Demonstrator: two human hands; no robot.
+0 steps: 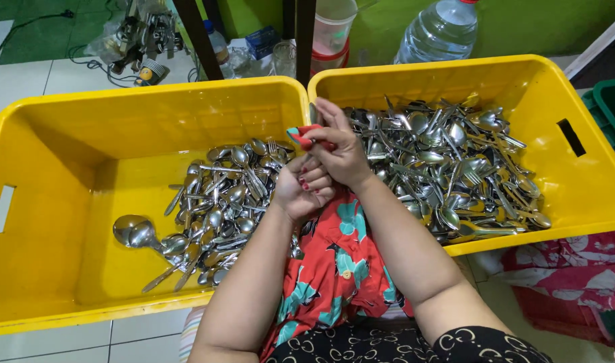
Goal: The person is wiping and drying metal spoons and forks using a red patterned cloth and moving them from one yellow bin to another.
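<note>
White floor tiles (25,74) meet a green wall (522,20), with a water bottle (442,30) behind. Two yellow crates sit side by side: the left crate (45,202) holds spoons (220,208), the right crate (576,195) a heap of cutlery (448,168). Between them, the right hand (341,151) pinches a red cloth (306,136); the left hand (304,188) curls beneath, touching it.

Left crate (45,269) and right crate (590,195): glossy yellow plastic, smooth walls. Spoons and forks (448,161): polished metal, mirror-bright. Ladle (134,232): shiny steel. Far water bottle (438,30): clear plastic. Near skirt (334,269): matt printed cloth. Floor tiles (25,81): smooth, white.
</note>
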